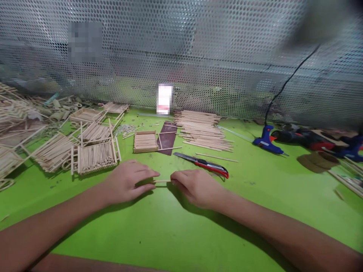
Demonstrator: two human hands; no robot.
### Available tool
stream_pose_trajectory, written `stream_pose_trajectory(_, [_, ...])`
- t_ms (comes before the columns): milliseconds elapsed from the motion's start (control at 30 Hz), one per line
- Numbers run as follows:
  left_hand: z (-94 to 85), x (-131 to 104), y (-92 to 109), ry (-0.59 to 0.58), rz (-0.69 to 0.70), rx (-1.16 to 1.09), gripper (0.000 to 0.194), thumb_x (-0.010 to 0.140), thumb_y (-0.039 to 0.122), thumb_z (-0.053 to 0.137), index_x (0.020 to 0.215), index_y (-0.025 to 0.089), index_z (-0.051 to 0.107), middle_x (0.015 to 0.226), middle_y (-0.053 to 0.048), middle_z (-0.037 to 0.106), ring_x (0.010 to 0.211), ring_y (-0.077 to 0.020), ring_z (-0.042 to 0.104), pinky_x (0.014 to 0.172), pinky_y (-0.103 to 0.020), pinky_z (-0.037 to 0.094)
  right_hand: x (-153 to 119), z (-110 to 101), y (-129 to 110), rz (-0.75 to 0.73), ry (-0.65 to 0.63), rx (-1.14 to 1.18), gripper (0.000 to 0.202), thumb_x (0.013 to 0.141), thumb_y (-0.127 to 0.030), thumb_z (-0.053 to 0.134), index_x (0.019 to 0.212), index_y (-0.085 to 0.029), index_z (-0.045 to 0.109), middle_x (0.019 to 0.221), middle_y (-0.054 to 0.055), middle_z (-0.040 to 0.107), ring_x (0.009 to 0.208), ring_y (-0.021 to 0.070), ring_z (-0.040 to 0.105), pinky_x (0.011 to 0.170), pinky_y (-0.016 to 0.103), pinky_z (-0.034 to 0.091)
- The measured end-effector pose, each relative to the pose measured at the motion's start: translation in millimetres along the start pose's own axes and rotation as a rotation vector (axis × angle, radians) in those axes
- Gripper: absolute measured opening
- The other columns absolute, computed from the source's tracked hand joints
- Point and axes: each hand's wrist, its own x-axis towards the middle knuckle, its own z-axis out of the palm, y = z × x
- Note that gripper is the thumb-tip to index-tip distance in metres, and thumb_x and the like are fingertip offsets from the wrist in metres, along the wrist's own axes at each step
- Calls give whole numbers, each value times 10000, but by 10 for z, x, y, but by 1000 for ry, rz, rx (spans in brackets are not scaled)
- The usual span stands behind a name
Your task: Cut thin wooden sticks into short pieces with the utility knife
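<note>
Between my two hands, low over the green table (170, 234), lies a short thin wooden stick (162, 181). My left hand (129, 181) is at its left end, with thumb and fingers closed around that end. The right end disappears into the pinched fingers of my right hand (197, 187). Just beyond my right hand rests a red and black utility knife (208, 165), its blade pointing left. Behind the hands sits a small stick frame (145, 141) with two long sticks reaching right over a dark brown piece (168, 139).
A pile of thin sticks (201, 128) lies at the back centre. Several stick-built pieces (96, 156) crowd the left. On the right are a blue glue gun (268, 140) with a black cord and a brown tape roll (317, 160). Perforated metal (141, 49) stands behind.
</note>
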Motion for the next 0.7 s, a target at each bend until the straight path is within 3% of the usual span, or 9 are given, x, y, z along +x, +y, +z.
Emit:
stream_pose_trajectory(200, [-31, -22, -29, -185, -5, 14, 307, 1057, 339, 568, 1311, 254, 717, 1195, -53, 786, 1035, -222, 727, 895, -396, 587, 16, -60, 10, 59, -114, -67, 380, 1114, -370, 421, 861, -182, 634, 745, 18, 697, 588, 139, 558, 589, 294, 307])
stream_pose_trajectory(433, [-80, 10, -1, -255, 30, 44, 329, 1059, 323, 549, 1338, 236, 700, 1285, -62, 754, 1144, -260, 699, 957, -447, 567, 34, -139, -20, 94, -199, -80, 397, 1121, -406, 405, 910, -194, 667, 736, 23, 709, 574, 140, 570, 566, 294, 268])
stream_pose_trajectory(700, [-47, 49, 86, -248, -40, -13, 271, 1037, 251, 561, 1243, 200, 730, 1315, -86, 728, 1180, -255, 679, 1022, -470, 549, 56, -172, -33, 104, -215, -127, 395, 1114, -405, 413, 926, -200, 694, 691, 24, 686, 550, 151, 544, 554, 296, 248])
